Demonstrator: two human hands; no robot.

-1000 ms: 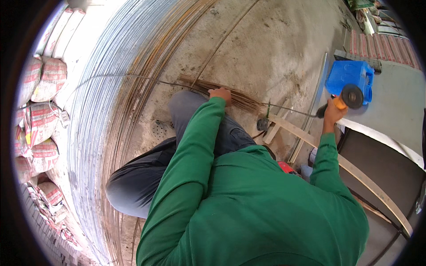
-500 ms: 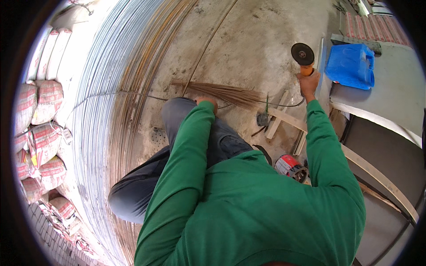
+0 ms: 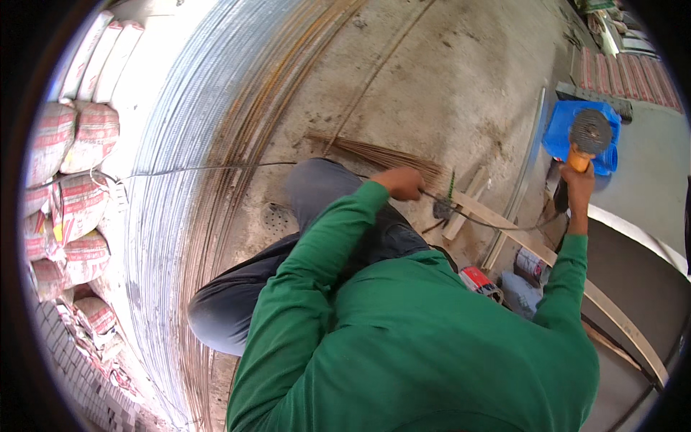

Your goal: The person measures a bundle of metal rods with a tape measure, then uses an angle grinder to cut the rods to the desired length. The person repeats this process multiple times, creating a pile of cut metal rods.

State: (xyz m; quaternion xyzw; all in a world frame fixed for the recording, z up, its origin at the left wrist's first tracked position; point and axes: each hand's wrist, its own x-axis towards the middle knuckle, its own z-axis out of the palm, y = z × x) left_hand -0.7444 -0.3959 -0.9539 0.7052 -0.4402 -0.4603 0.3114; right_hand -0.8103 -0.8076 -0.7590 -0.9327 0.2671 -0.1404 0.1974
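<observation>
My right hand (image 3: 578, 183) is wrapped round an orange angle grinder (image 3: 579, 158), raised at the right with its dark round disc (image 3: 591, 132) uppermost. The disc overlaps the blue jerrycan (image 3: 561, 131) in view; whether they touch I cannot tell. A black power cord (image 3: 497, 226) sags from near the grinder to my left hand (image 3: 404, 184), whose fingers are closed on it past my knee. From there the cord carries on leftward across the long metal rods. Just beyond my left hand lies a bundle of short thin rods (image 3: 385, 154) on the floor.
Long metal rods (image 3: 209, 137) cover the floor at left, beside stacked sacks (image 3: 80, 209). Wooden strips (image 3: 529, 243) lie between my arms, near a red and black can (image 3: 480, 280). A grey-topped surface (image 3: 651, 176) stands at right, with more stacked packs (image 3: 626, 75) behind.
My right hand has carried the grinder rightward and nearer, in front of the jerrycan. My left hand has left my knee, moved right and now grips the cord. The view has shifted slightly.
</observation>
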